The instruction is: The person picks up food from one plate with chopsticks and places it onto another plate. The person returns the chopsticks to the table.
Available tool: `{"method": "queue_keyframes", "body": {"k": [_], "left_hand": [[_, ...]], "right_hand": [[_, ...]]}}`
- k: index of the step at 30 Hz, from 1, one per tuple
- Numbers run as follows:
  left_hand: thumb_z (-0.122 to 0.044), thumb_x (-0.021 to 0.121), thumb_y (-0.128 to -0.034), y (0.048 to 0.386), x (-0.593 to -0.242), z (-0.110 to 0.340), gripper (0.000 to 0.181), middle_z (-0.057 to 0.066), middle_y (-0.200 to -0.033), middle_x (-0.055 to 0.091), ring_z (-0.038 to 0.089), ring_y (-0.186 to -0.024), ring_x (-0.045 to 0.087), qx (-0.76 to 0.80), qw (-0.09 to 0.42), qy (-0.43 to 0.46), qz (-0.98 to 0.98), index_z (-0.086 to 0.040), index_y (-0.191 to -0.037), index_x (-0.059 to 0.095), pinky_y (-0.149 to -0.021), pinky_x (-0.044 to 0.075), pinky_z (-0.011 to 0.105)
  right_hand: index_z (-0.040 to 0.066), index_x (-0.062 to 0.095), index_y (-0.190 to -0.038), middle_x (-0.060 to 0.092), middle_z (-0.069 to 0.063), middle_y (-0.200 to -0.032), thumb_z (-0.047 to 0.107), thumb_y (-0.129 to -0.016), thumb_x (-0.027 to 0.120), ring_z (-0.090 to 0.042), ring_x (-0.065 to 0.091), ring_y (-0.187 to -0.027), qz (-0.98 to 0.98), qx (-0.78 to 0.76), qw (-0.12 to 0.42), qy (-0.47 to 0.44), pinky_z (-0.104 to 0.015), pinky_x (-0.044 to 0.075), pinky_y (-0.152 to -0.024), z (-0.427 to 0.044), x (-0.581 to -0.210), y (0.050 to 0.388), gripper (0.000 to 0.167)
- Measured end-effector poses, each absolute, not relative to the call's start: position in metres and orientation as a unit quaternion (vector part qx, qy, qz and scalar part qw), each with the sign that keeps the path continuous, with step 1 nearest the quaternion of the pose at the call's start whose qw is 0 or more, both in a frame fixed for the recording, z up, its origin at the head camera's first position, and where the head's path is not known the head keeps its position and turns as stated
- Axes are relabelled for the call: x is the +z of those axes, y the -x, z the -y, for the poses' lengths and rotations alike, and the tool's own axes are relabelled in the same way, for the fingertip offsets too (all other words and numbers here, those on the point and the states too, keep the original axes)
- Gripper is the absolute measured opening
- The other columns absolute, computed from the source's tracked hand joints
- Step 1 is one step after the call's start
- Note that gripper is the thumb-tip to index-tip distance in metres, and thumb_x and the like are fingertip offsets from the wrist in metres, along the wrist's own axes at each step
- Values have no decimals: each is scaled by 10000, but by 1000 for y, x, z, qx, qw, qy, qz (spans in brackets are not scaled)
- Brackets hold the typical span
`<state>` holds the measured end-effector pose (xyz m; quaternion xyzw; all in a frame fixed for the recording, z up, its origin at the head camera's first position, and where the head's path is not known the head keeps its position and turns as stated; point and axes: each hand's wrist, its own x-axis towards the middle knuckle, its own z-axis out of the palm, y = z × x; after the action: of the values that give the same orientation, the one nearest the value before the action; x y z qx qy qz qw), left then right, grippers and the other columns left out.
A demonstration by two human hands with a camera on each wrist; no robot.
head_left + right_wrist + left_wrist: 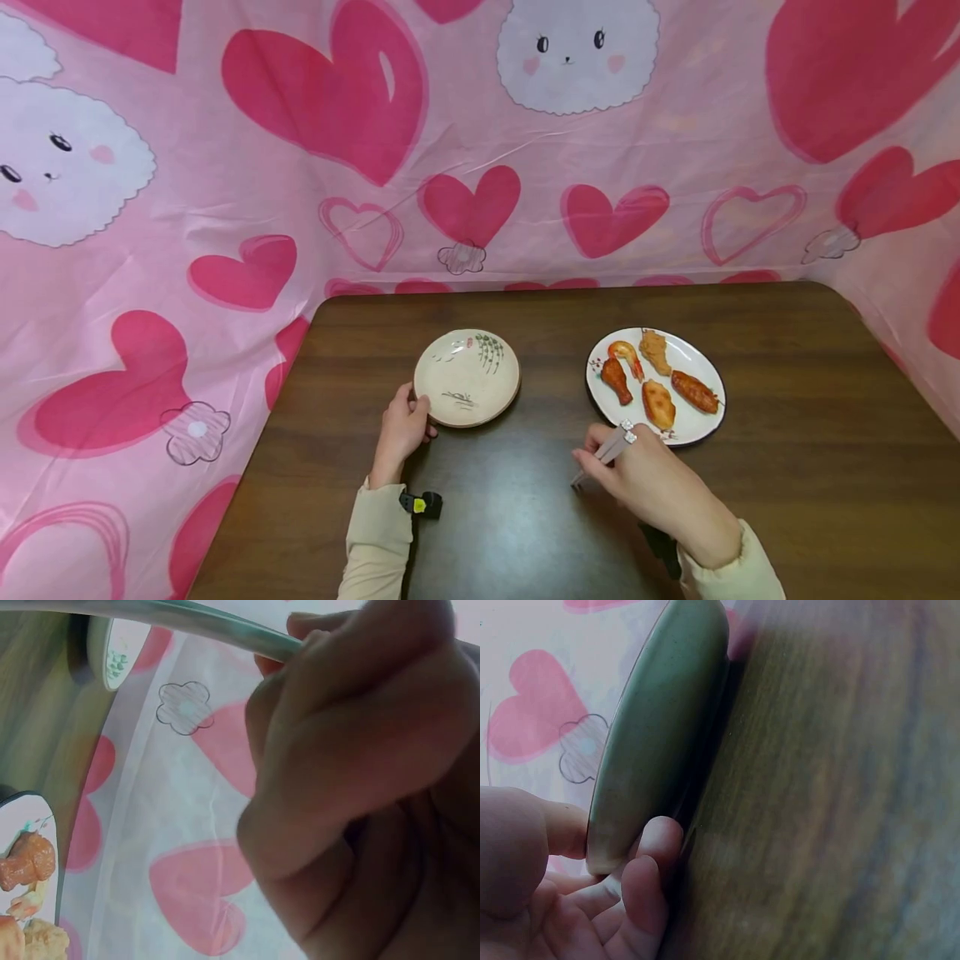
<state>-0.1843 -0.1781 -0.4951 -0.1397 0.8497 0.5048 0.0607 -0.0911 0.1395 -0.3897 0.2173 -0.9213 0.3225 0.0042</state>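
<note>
In the head view my left hand (pixel 402 427) grips the near left rim of a round cream plate (pixel 457 375) with green and pink painted marks. The left wrist view shows the thumb on the rim and curled fingers under the side of the plate (pixel 656 727). My right hand (pixel 652 483) holds a pair of grey chopsticks (pixel 613 446) with patterned ends, their tips pointing down and left over the table. In the right wrist view the curled fingers (pixel 360 742) grip the chopsticks (pixel 225 626); the tips lie outside that view.
Beyond the right hand is an oval white plate (pixel 701 425) with a drumstick (pixel 617 382), a shrimp (pixel 624 354), a fried piece (pixel 656 352), a golden-brown piece (pixel 658 405) and a wing-like piece (pixel 694 392). Pink heart-patterned cloth (pixel 465 125) surrounds the dark wooden table (pixel 502 517).
</note>
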Motion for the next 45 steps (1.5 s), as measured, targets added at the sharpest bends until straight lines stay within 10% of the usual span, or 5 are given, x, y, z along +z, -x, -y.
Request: {"method": "queue_keyframes", "body": {"k": [20, 35, 45], "left_hand": [[-233, 437, -1011, 184, -497, 179, 465, 83, -743, 614, 166, -544, 585, 508, 71, 148, -846, -53, -1434, 367, -545, 503, 290], [-237, 426, -1014, 185, -497, 179, 460, 84, -740, 614, 166, -537, 584, 501, 69, 150, -849, -53, -1431, 364, -539, 502, 290], [-235, 414, -1012, 187, -495, 178, 463, 79, -743, 618, 157, -540, 582, 502, 74, 150, -849, -50, -1432, 358, -536, 500, 290]], "right_hand": [[178, 632, -722, 516, 149, -528, 135, -913, 633, 113, 425, -429, 901, 355, -16, -250, -142, 377, -442, -143, -389, 89, 195], [111, 736, -852, 593, 98, -601, 10, -844, 696, 72, 514, -528, 883, 379, 241, -135, -97, 408, -486, -215, -373, 101, 109], [53, 710, -1011, 634, 62, -664, 225, -958, 593, 84, 541, -584, 922, 344, 177, -6, -81, 415, -551, -259, -384, 110, 215]]}}
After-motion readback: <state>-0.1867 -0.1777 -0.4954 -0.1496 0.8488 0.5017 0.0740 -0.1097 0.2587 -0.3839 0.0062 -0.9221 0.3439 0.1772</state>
